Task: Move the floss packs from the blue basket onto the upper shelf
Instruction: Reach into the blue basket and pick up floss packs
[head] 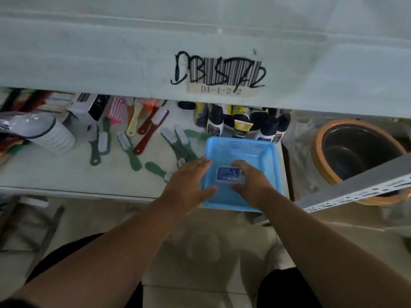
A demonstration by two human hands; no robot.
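Near the frame's centre, my right hand (251,178) curls round what seems the last floss pack (228,173) in the blue basket (262,150), my left hand (189,185) open beside it, the upper shelf (111,63) waiting above.
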